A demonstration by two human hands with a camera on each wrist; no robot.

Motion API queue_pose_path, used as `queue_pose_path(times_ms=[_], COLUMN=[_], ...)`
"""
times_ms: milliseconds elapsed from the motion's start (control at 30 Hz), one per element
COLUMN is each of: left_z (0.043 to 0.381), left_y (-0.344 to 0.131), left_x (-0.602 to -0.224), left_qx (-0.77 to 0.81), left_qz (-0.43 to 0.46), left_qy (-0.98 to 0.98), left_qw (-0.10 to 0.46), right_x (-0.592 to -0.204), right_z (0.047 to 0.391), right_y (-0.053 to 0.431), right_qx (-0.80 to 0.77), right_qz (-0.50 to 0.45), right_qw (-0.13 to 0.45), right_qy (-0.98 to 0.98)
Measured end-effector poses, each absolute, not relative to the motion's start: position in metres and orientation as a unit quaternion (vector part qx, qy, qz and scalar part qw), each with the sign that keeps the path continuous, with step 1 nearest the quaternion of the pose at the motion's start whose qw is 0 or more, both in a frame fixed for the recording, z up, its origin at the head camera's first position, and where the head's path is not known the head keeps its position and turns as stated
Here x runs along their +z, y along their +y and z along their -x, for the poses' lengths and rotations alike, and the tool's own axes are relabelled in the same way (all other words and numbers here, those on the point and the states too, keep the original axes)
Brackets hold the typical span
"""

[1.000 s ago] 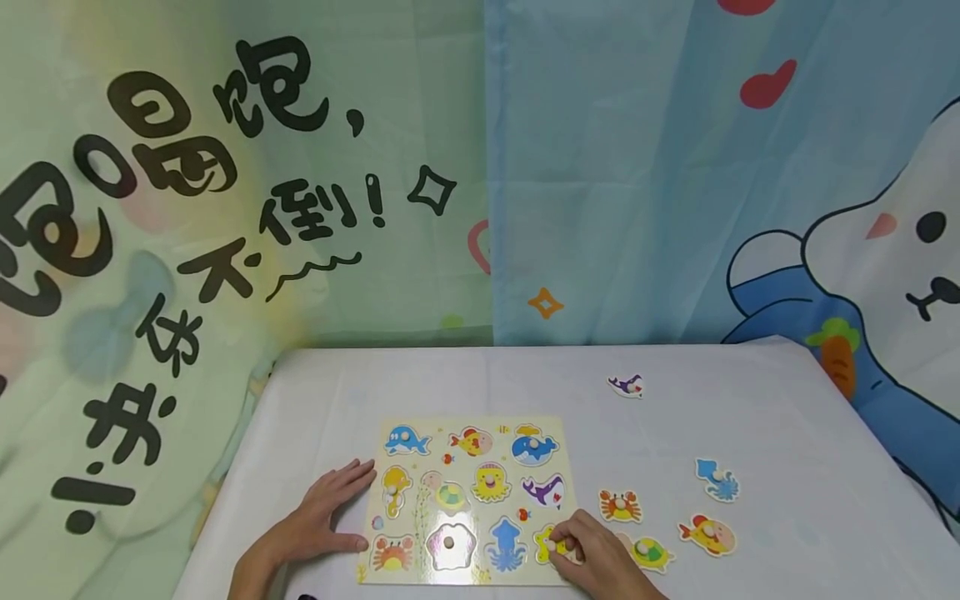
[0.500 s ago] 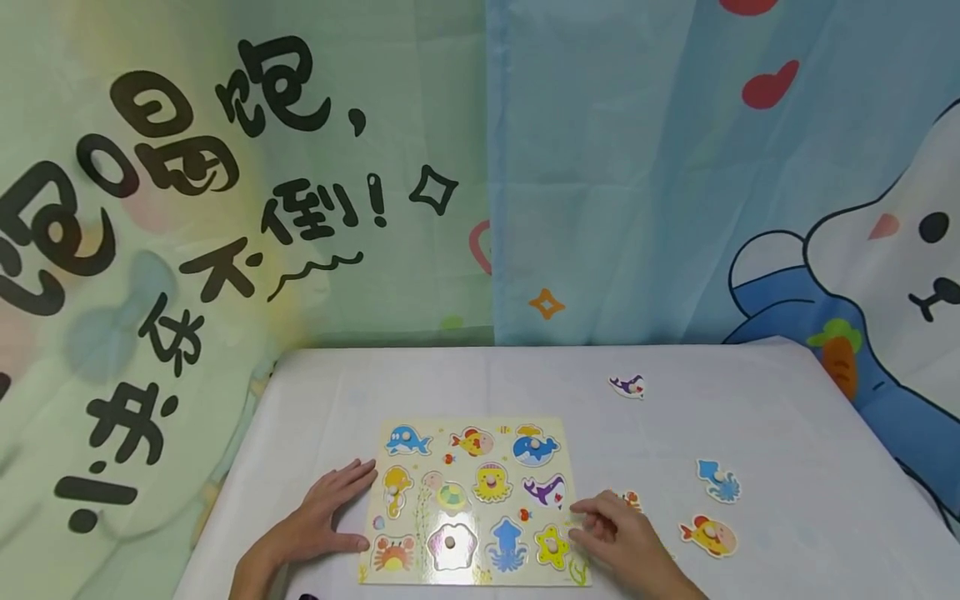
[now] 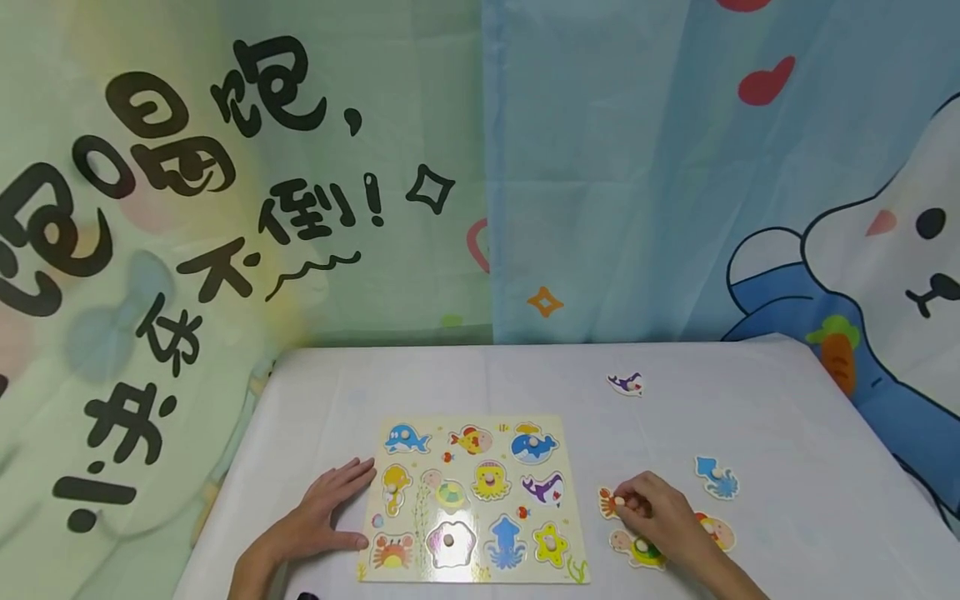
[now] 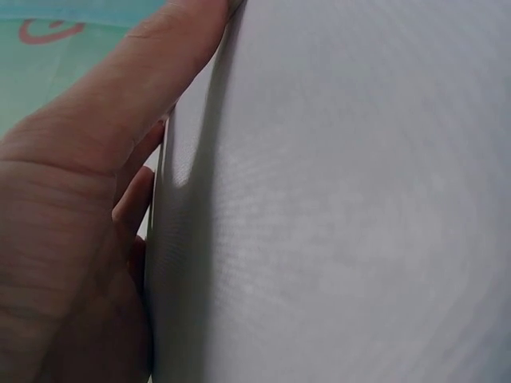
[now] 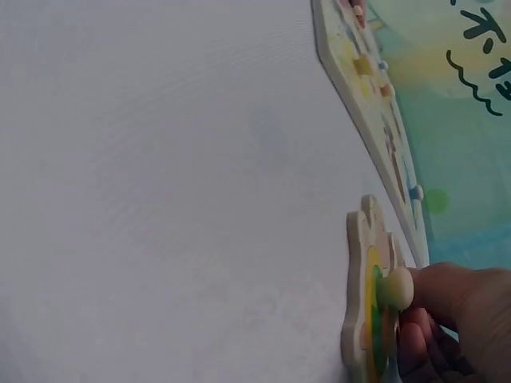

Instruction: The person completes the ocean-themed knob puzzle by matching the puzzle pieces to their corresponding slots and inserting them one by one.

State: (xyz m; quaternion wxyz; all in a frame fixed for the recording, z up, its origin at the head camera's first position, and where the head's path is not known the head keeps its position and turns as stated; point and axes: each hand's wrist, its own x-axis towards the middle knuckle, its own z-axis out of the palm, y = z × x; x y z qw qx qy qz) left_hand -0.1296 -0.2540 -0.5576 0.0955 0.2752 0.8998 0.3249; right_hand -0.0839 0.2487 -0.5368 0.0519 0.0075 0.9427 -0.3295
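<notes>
A sea-animal puzzle board (image 3: 420, 575) lies on the white table. My left hand (image 3: 322, 512) rests at its left edge, fingers and thumb extended; the left wrist view shows this hand (image 4: 72, 207) low against the tablecloth. To the board's right, my right hand (image 3: 663, 521) pinches the knob of the crab puzzle piece (image 3: 606, 502), covering part of that piece. Just below the fingers lies the turtle piece (image 3: 622, 543), whose knob and thick edge show in the right wrist view. Partly behind the hand is the fish piece (image 3: 717, 532). The starfish piece (image 3: 551, 546) sits in the board's lower right corner.
A squid piece (image 3: 717, 478) lies right of my right hand, and a purple whale-like piece (image 3: 626, 384) near the table's back. Several knobbed pieces sit in the board, among them an octopus (image 3: 491, 482). A printed curtain (image 3: 585, 167) hangs behind the table (image 3: 810, 433).
My right hand has let go of the starfish piece, left in the board, and moved right to the crab piece, taking its knob. The left hand has stayed at the board's edge.
</notes>
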Motion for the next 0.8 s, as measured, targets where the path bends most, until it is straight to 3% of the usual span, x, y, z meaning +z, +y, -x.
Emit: queue_pose_path(times_ms=[567,800], left_z=[0.1306,0.1303], left_y=[-0.2549,-0.2536], left_x=[-0.5529,-0.5560], left_qx=[0.321,0.314], left_qz=[-0.253,-0.258], left_qy=[0.905,0.906], left_qw=[0.119,0.119], right_x=[-0.5351,-0.5383], right_z=[0.0850,0.0841], right_y=[0.2488,0.2513], right_qx=[-0.308,-0.307], right_qz=[0.041,0.028], right_qw=[-0.012,0.026], right_qy=[0.950,0.951])
